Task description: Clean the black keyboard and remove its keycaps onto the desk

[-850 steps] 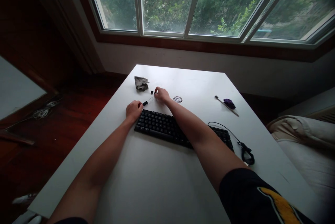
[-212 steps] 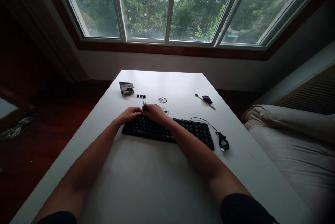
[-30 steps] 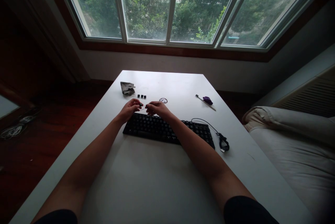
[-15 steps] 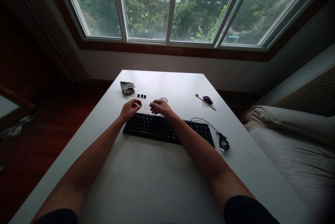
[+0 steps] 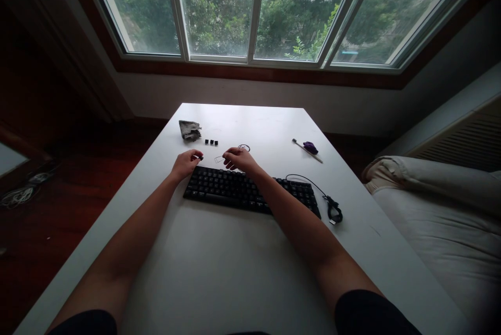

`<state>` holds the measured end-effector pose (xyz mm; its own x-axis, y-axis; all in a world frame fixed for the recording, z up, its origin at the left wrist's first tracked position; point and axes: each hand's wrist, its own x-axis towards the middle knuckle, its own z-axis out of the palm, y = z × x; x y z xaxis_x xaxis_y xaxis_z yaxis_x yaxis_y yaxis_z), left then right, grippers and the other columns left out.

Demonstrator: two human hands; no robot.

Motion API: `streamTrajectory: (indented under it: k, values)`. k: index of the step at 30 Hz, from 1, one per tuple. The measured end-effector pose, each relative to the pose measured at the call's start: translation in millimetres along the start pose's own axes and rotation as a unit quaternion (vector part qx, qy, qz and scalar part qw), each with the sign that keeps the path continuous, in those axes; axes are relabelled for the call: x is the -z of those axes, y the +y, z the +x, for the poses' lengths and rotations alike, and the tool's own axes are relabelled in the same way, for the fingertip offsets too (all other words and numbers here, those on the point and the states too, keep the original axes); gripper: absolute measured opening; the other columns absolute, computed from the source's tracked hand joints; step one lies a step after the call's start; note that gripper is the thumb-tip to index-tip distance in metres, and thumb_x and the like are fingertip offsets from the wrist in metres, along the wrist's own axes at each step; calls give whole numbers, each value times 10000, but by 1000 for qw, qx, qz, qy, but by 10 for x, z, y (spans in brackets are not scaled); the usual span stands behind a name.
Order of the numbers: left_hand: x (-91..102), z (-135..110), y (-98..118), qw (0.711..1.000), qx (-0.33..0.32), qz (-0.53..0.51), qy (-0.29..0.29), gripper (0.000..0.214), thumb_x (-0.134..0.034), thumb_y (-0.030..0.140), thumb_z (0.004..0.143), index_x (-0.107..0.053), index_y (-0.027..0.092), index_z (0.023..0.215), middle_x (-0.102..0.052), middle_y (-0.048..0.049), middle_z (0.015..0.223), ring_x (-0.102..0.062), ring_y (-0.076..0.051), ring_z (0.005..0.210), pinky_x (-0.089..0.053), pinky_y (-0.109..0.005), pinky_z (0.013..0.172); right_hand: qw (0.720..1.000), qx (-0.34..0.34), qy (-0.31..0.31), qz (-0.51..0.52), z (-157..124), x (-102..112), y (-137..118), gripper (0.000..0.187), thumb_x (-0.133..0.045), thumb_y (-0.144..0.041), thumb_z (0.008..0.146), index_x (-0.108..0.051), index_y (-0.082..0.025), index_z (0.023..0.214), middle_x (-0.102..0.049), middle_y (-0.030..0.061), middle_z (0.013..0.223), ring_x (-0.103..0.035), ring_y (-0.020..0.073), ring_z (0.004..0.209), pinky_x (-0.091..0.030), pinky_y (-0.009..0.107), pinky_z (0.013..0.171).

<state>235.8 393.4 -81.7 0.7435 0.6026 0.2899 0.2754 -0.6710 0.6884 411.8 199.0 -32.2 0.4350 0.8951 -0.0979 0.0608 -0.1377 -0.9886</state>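
L hand [image 5: 183, 164] has shifted twd kbd's [image 5: 223, 187] far-L corner, pinching keycap [image 5: 201, 157], R hand [image 5: 239, 159] pinching wire puller [image 5: 218, 159]; cap prob. light, stiff, grip sides.

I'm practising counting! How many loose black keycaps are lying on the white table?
3, in a row: the left keycap nearest the gray rag, then the middle keycap and right keycap. The left hand pinches a small dark piece, perhaps another; more could be hidden.

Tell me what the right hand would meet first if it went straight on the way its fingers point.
Probably the small black piece in the left hand; the wire loop in the right hand points that way too. Depth is unclear, so it might pass by.
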Motion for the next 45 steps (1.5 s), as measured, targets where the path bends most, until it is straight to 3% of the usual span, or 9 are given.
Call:
streamTrajectory:
  k: [5, 11, 19, 23, 32, 38, 45]
  values:
    - [5, -8, 1, 998, -18, 47, -34, 240, -590, 304, 818, -762, 249, 976, -738, -38, 1036, -668, -209, 858, -517, -330, 826, 1000, 2, -9, 1, 4, -20, 18, 121, -665, -276, 867, -664, -156, 850, -700, 33, 697, -654, 119, 559, -541, 210, 505]
    - [-15, -17, -43, 999, 5, -14, -31, 352, -620, 329, 813, -711, 249, 1144, -738, -40, 1071, -677, -205, 859, -521, -334, 846, 1000, -2, -13, -4, 0, -36, 29, 133, -689, -288, 858, -668, -156, 851, -701, 39, 699, -654, 124, 561, -538, 210, 502]
    - [38, 19, -140, 999, 22, 23, -6, 238, -650, 332, 778, -736, 238, 979, -747, -48, 941, -669, -221, 792, -498, -338, 780, 1000, 3, -17, -7, 18, -73, 68, 173, -707, -327, 849, -661, -159, 851, -698, 37, 691, -656, 123, 560, -518, 196, 491]
    - [68, 27, -156, 998, 41, 41, -23, 202, -655, 352, 770, -740, 244, 917, -747, -42, 886, -674, -238, 822, -491, -336, 765, 1000, 12, -20, -3, 30, -87, 88, 177, -700, -335, 853, -650, -166, 868, -699, 35, 698, -664, 132, 568, -523, 205, 490]
    - [-7, 6, 35, 997, 31, -28, -58, 270, -565, 360, 826, -739, 231, 987, -754, -39, 962, -679, -220, 865, -496, -320, 778, 999, 20, -32, 7, 3, -89, 52, 158, -685, -317, 858, -638, -167, 863, -695, 26, 690, -661, 129, 559, -528, 208, 494]
    - [28, 4, 126, 996, 36, -48, -68, 312, -543, 381, 849, -726, 209, 1034, -743, -45, 874, -667, -202, 790, -498, -319, 748, 999, 33, -16, -22, 19, -100, 88, 144, -688, -307, 839, -624, -183, 877, -671, -1, 630, -634, 117, 507, -518, 200, 478]
    - [88, -9, 392, 992, -49, -62, -95, 321, -611, 467, 846, -740, 222, 1008, -744, -49, 988, -663, -209, 888, -484, -304, 753, 997, 72, -9, 31, -6, -175, 114, 265, -745, -326, 771, -533, -202, 872, -673, -17, 630, -670, 155, 542, -558, 251, 510]
